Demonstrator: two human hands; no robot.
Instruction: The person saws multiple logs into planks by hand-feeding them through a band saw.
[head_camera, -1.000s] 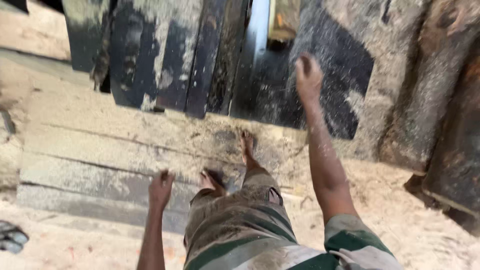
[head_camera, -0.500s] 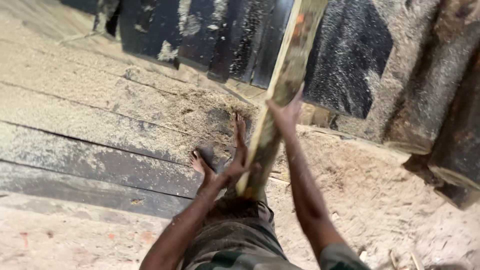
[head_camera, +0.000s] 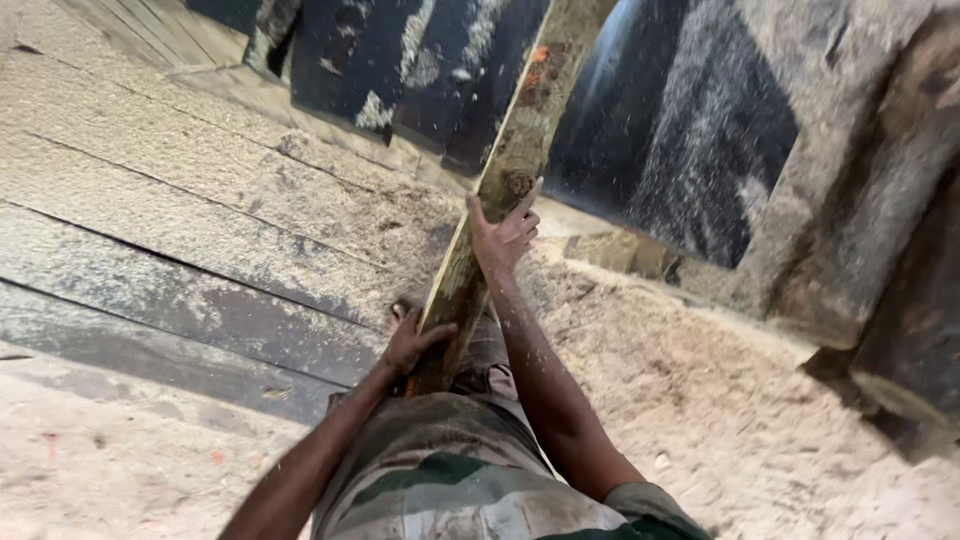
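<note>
A long, rough wooden plank (head_camera: 515, 150) runs from my waist up toward the top of the view, its surface dusty and greenish-brown. My left hand (head_camera: 412, 343) grips the plank's near end, close to my body. Farther along it, my right hand (head_camera: 502, 236) is wrapped around the plank's right edge with fingers spread on its face. Below the plank my bare foot (head_camera: 400, 312) shows on the sawdust-covered floor. My camouflage-patterned trousers (head_camera: 440, 470) fill the bottom of the view.
Wide sawdust-covered boards (head_camera: 180, 220) lie flat on the left. Dark planks and slabs (head_camera: 690, 130) lean upright at the back. A thick log or bark slab (head_camera: 870, 200) stands at the right. Loose sawdust (head_camera: 720, 400) covers the ground on the right.
A second ago my hands held nothing and the right reached for the leaning planks. Both hands have since closed on one plank and drawn it toward my body.
</note>
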